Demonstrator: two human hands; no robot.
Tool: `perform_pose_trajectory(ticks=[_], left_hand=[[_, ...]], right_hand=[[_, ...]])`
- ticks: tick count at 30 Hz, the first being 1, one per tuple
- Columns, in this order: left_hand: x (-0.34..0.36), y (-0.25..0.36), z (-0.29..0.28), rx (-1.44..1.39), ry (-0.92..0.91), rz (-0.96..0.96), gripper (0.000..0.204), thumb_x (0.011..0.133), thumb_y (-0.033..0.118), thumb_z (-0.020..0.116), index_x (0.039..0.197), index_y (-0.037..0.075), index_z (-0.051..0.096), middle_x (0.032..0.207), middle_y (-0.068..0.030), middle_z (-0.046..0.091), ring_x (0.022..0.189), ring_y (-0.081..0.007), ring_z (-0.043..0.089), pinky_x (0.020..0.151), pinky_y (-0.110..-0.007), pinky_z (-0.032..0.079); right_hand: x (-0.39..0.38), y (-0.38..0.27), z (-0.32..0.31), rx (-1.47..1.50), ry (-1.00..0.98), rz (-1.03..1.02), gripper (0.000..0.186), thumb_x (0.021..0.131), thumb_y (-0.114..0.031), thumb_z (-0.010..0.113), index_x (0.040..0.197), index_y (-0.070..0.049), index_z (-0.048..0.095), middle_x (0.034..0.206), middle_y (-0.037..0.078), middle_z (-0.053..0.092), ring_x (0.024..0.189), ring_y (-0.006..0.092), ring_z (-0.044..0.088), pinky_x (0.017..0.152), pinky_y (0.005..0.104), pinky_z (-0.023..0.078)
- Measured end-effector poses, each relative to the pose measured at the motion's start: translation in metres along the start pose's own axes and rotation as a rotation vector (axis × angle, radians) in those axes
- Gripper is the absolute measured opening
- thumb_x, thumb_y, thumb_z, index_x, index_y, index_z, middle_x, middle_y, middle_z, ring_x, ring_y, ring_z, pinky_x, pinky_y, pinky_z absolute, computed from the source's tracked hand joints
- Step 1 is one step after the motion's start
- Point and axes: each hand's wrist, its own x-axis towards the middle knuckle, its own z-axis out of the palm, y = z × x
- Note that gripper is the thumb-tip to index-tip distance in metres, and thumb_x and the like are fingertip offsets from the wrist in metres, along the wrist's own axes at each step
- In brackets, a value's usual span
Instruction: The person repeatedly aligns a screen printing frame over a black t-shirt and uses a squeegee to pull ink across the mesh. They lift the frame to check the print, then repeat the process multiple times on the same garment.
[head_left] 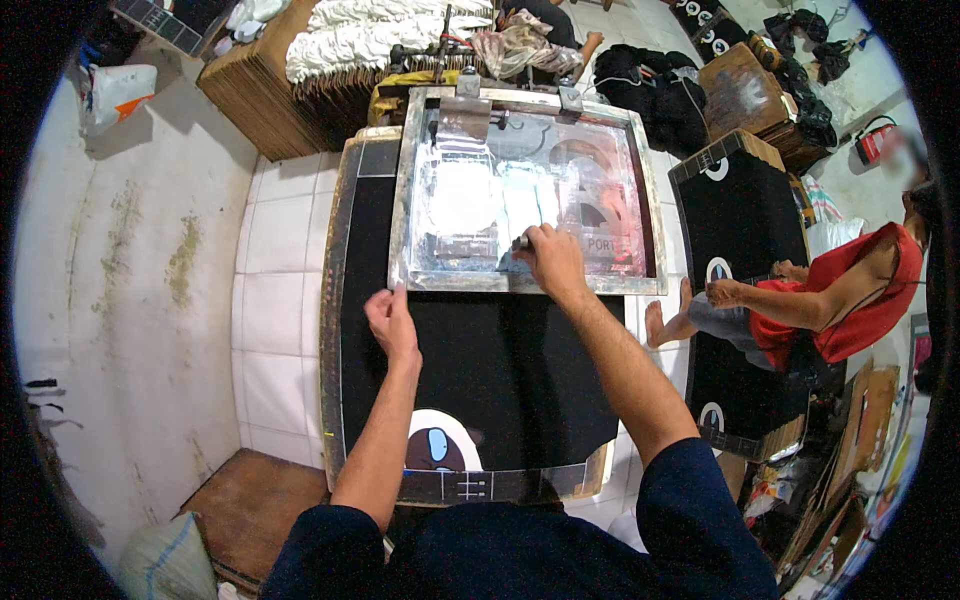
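Observation:
A silk-screen printing frame (400,200) lies over the far half of a long black printing board (480,370). Its mesh is glossy and partly see-through, with a dark printed shape at the right. My left hand (391,320) is at the frame's near left corner, fingers curled and closed on the edge. Over the near part of the mesh, my right hand (553,260) is closed around a small dark object (520,243), mostly hidden by the fingers. A white round print with a brown and blue figure (443,440) shows on the board's near end.
At the right, a person in a red top (860,295) sits beside a second black board (735,220). Stacked brown boards with white cloth (385,45) stand at the back. A wall (160,250) runs along the left, a brown panel (255,510) and sack (165,560) near it.

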Motion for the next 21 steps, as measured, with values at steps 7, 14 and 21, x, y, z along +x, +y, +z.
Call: perform_pose_trajectory(ticks=[7,14,21], left_hand=[[0.037,-0.015,-0.005,0.995,-0.074,0.945,0.124,0.071,0.056,0.090,0.160,-0.002,0.025,0.161,-0.0255,0.035,0.152,-0.0357,0.033,0.125,-0.055,0.023],[0.036,-0.018,-0.002,1.024,-0.058,0.933,0.125,0.071,0.056,0.090,0.159,-0.003,0.023,0.158,-0.0251,0.039,0.152,-0.0334,0.034,0.127,-0.054,0.020],[0.033,-0.011,-0.002,1.046,-0.087,0.889,0.122,0.070,0.045,0.092,0.159,-0.004,0.023,0.160,-0.0256,0.036,0.152,-0.0352,0.033,0.127,-0.055,0.020]], right_hand=[[0.104,0.047,0.010,-0.057,-0.111,-0.020,0.020,0.083,-0.013,0.074,0.101,-0.015,0.068,0.097,0.009,0.075,0.097,0.0340,0.071,0.079,0.0518,0.046],[0.161,0.059,0.042,-0.061,0.068,-0.079,0.026,0.081,-0.008,0.070,0.106,-0.013,0.065,0.102,0.006,0.069,0.098,0.0326,0.067,0.078,0.0506,0.042],[0.083,0.031,0.008,-0.047,-0.158,-0.016,0.014,0.085,-0.013,0.075,0.096,-0.012,0.067,0.096,0.010,0.071,0.098,0.0327,0.069,0.077,0.0497,0.046]])
